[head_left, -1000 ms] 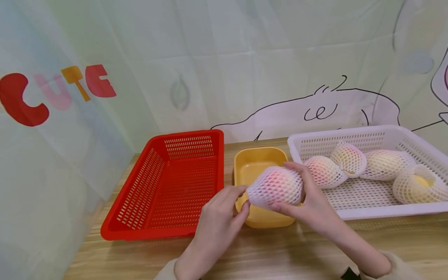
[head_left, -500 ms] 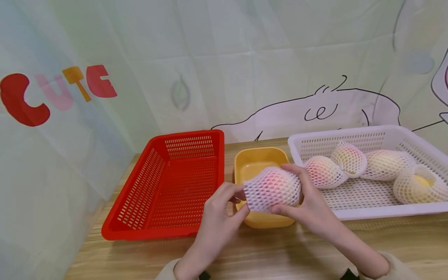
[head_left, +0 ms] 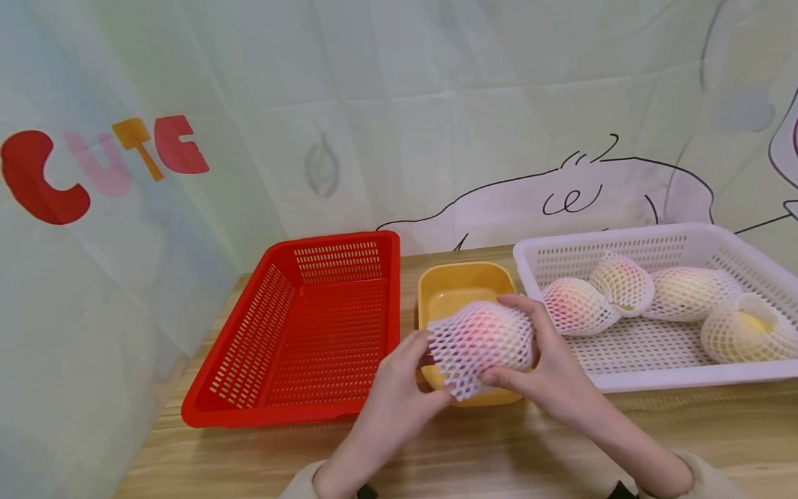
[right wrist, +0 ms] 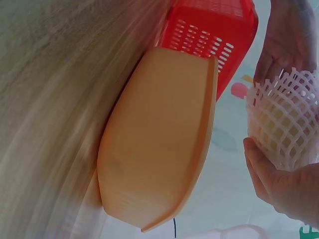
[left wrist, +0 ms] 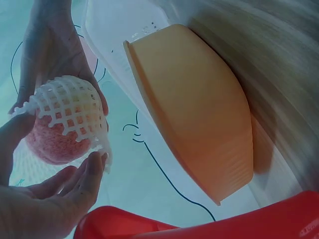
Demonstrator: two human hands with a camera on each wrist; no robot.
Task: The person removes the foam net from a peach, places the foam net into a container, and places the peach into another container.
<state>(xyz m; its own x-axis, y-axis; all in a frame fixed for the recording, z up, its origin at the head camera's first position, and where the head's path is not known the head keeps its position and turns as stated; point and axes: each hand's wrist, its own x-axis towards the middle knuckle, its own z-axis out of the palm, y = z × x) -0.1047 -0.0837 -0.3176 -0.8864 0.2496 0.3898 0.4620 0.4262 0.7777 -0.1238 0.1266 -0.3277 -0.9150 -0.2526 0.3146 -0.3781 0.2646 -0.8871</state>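
Over the yellow tub [head_left: 464, 272], a pink and pale-yellow peach [left wrist: 57, 144] sits inside a white foam net [head_left: 445, 350]. My right hand [head_left: 555, 364] grips the netted peach from the right, thumb in front and fingers behind. At the left end, my left hand [head_left: 395, 398] holds the net's edge, its thumb and fingers spread apart and stretching the mouth wide. Through that mouth the peach's bare pink skin shows in the left wrist view. In the head view the left fingertips are partly hidden behind the net.
A red basket [head_left: 289, 419] stands left of the tub. At right, a white basket [head_left: 686, 378] holds several netted fruits, including a netted peach [head_left: 576, 305]. All three containers rest on a wooden table [head_left: 486, 450]; a printed curtain [head_left: 399, 125] hangs behind.
The net's left end was gathered to a narrow tip and is now spread wide. My left thumb and fingers have moved apart with it. My right hand has shifted slightly left with the peach.
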